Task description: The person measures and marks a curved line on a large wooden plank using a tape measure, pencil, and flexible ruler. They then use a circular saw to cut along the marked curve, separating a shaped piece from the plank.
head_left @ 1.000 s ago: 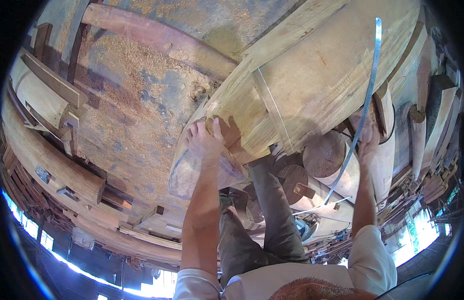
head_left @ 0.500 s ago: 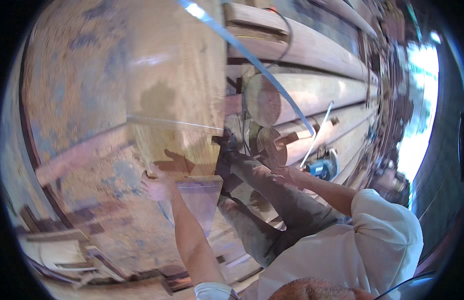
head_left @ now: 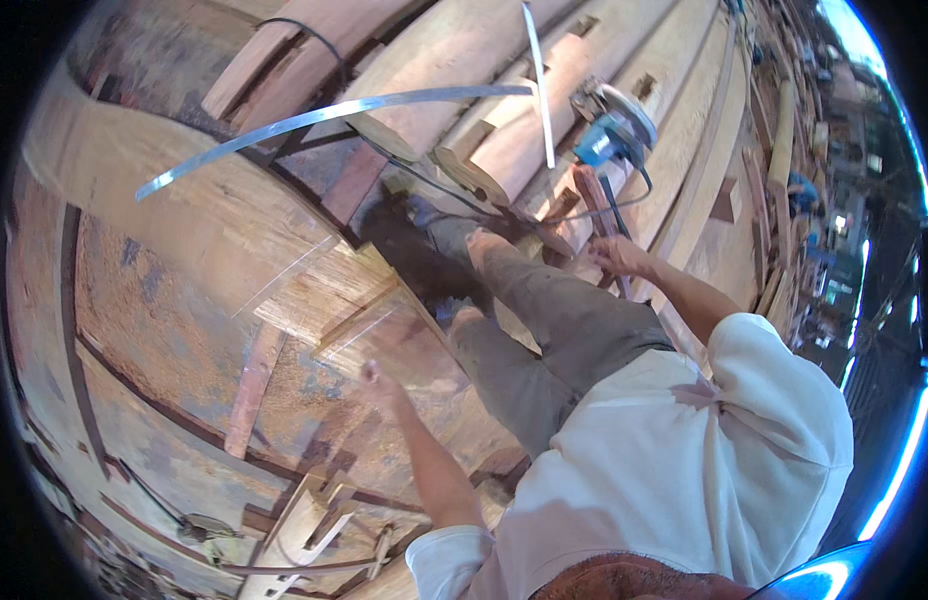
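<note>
Right hand (head_left: pixel 614 257): right of centre, fingers curled well in; small and soft in view, so whether it grips or touches anything cannot be told; a red-brown stick (head_left: pixel 588 186) is just above it. Left hand (head_left: pixel 382 390): lower centre, half curled, blurred; no held thing shows, contact uncertain; beside the near end of the board (head_left: pixel 184 200). Handling, as judged: feet and fingers best kept clear of the blade, any lift of the saw (head_left: pixel 606 142) best made by its handle, and its cord (head_left: pixel 648 186) freed first. Saw: upper right, on the timbers, near the right hand. Board: from upper left to centre, a pale line (head_left: pixel 287 275) across it. Metal strip (head_left: pixel 359 103): upper left to upper centre, arched in view. White strip (head_left: pixel 541 100): upper centre. Logs (head_left: pixel 444 70): upper centre. Floor (head_left: pixel 154 310): left, shavings-strewn.
</note>
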`<action>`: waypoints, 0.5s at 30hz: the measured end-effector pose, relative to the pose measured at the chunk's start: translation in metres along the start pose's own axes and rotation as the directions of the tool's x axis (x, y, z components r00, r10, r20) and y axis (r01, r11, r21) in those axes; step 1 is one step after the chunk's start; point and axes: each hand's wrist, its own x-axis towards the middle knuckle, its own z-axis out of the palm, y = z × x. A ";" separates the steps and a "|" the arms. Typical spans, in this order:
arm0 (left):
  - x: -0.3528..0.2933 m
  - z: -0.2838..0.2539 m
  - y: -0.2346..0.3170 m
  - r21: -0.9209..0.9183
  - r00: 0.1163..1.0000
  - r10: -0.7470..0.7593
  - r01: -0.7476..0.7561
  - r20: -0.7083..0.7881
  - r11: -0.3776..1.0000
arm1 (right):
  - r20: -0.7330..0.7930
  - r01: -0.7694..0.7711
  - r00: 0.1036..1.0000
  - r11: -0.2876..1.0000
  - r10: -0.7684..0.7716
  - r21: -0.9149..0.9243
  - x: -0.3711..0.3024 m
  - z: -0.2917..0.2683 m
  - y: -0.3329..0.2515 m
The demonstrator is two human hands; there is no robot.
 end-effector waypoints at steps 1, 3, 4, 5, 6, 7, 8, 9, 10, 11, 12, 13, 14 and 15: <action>-0.026 0.009 0.001 -0.052 0.986 -0.056 0.064 0.154 0.997 | -0.078 0.045 0.996 0.999 -0.043 0.021 0.000 0.010 0.027; -0.067 0.029 -0.002 -0.092 0.934 0.009 0.026 0.357 0.995 | -0.301 0.082 0.953 0.989 -0.041 0.124 0.013 0.003 0.034; -0.094 0.037 0.002 -0.066 0.916 0.038 -0.013 0.400 0.998 | -0.397 0.040 0.918 0.998 -0.015 0.055 0.020 -0.004 0.048; -0.121 0.043 0.007 -0.042 0.893 0.061 -0.047 0.445 0.998 | -0.485 -0.013 0.874 1.000 0.005 -0.013 0.027 -0.013 0.066; -0.147 0.045 0.016 -0.036 0.905 0.020 -0.005 0.425 0.999 | -0.603 -0.083 0.794 0.996 0.075 0.015 0.039 -0.026 0.074; -0.172 0.045 0.027 -0.035 0.914 -0.023 0.040 0.406 0.999 | -0.705 -0.153 0.695 0.987 0.141 0.047 0.052 -0.038 0.082; -0.188 0.047 0.036 -0.040 0.915 -0.065 0.088 0.398 0.995 | -0.769 -0.158 0.630 0.987 0.112 0.015 0.063 -0.056 0.109; -0.192 0.052 0.021 -0.073 0.917 -0.110 0.148 0.384 0.986 | -0.824 -0.162 0.562 0.986 0.071 -0.025 0.072 -0.074 0.136; -0.195 0.061 -0.011 -0.119 0.922 -0.163 0.217 0.352 0.969 | -0.836 -0.214 0.533 0.977 0.130 0.015 0.083 -0.089 0.153; -0.207 0.068 -0.033 -0.169 0.922 -0.232 0.294 0.310 0.941 | -0.839 -0.256 0.515 0.965 0.177 0.046 0.095 -0.102 0.172; -0.214 0.068 -0.032 -0.105 0.904 -0.235 0.289 0.356 0.951 | -0.830 -0.222 0.553 0.973 0.077 -0.057 0.093 -0.114 0.218; -0.216 0.061 -0.026 -0.038 0.885 -0.253 0.290 0.390 0.956 | -0.802 -0.167 0.597 0.974 -0.024 -0.154 0.090 -0.116 0.256; -0.221 0.050 -0.013 0.004 0.877 -0.314 0.335 0.365 0.942 | -0.691 -0.141 0.707 0.987 0.150 0.070 0.109 -0.113 0.253; -0.222 0.044 0.000 0.031 0.867 -0.368 0.380 0.337 0.924 | -0.522 -0.157 0.804 0.948 0.285 0.275 0.129 -0.123 0.239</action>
